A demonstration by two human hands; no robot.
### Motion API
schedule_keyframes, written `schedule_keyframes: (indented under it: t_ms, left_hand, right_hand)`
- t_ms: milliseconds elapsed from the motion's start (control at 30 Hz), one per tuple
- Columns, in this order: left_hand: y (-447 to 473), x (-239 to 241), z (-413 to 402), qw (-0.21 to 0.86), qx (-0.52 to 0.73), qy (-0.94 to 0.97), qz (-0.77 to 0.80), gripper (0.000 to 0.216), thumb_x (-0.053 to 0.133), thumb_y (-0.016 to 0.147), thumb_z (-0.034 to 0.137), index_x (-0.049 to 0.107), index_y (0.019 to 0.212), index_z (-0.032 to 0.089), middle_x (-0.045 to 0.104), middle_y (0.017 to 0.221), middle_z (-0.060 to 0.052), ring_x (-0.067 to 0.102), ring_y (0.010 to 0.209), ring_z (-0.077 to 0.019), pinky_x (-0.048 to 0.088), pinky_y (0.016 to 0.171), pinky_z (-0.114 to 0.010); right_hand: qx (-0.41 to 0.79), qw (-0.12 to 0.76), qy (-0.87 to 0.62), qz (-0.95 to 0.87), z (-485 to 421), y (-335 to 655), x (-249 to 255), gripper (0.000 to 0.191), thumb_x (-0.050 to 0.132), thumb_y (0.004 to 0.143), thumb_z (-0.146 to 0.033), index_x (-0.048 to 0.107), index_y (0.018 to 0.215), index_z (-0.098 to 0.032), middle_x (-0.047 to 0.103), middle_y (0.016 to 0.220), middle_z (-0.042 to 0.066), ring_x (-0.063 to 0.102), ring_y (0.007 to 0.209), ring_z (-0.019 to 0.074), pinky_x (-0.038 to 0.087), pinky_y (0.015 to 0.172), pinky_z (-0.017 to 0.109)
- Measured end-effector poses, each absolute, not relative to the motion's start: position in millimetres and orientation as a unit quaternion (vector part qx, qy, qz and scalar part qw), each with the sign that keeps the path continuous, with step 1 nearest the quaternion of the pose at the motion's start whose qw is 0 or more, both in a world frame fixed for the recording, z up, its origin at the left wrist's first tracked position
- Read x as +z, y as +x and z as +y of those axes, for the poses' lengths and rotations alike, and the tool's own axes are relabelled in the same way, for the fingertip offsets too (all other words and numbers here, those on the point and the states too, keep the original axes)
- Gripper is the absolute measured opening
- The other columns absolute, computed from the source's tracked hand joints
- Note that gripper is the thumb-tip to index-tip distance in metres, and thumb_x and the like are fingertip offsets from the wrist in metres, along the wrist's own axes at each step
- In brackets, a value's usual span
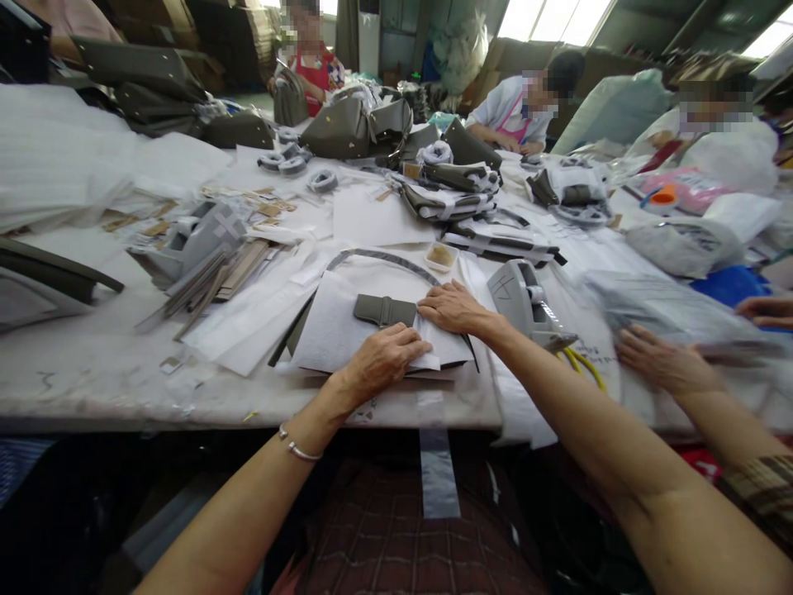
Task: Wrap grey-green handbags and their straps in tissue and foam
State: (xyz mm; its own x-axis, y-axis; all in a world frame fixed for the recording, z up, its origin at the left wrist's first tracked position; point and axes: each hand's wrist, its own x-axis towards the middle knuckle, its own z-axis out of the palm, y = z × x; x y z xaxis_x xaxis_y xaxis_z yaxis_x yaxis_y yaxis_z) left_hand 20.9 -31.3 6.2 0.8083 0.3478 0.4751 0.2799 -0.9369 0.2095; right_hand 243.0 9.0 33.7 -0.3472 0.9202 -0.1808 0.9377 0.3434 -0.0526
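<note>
My left hand (382, 357) lies palm down on a white wrapping sheet (328, 330) at the table's near edge, fingers curled and pressing the sheet's fold. My right hand (454, 307) rests flat just behind it, fingertips touching a small grey-green leather piece (385, 311) that lies on the sheet. A dark flat panel (297, 330) sticks out under the sheet. A curved grey strap (377, 258) arcs behind the sheet.
A grey tape dispenser (524, 297) stands right of my right hand, and another (198, 235) sits at the left. A co-worker's hands (660, 361) press plastic wrap at the right. Grey bags (356, 128), wrapped parts and paper cover the far table. Several people sit across.
</note>
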Motion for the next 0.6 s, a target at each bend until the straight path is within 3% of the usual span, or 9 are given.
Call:
schedule_keyframes:
  t_ms: [167, 367, 600]
  left_hand:
    - [16, 10, -38, 0.029, 0.262, 0.957, 0.120, 0.027, 0.036, 0.102, 0.020, 0.062, 0.110, 0.017, 0.065, 0.092, -0.005, 0.056, 0.085, -0.0161, 0.047, 0.079, -0.027]
    - [11, 8, -42, -0.018, 0.302, 0.949, 0.084, 0.025, 0.036, 0.102, 0.016, 0.059, 0.111, 0.016, 0.066, 0.090, -0.004, 0.057, 0.080, -0.0155, 0.046, 0.075, -0.027]
    - [14, 12, -47, -0.052, 0.260, 0.963, 0.054, 0.020, 0.041, 0.100, 0.016, 0.058, 0.108, 0.017, 0.064, 0.085, -0.003, 0.056, 0.076, -0.0165, 0.045, 0.071, -0.029]
  right_hand:
    - [-0.089, 0.038, 0.567, 0.818, 6, 245, 28, 0.040, 0.034, 0.102, -0.043, 0.068, 0.119, -0.030, 0.063, 0.130, 0.007, 0.050, 0.124, 0.0284, 0.021, 0.111, 0.057]
    - [-0.092, 0.036, 0.569, 0.816, 8, 246, 25, 0.041, 0.034, 0.102, -0.043, 0.065, 0.123, -0.028, 0.059, 0.137, 0.007, 0.048, 0.128, 0.0273, 0.025, 0.110, 0.052]
    - [-0.087, -0.012, 0.585, 0.806, 7, 243, 17, 0.038, 0.040, 0.100, -0.042, 0.065, 0.125, -0.027, 0.061, 0.134, 0.007, 0.049, 0.128, 0.0295, 0.021, 0.113, 0.058]
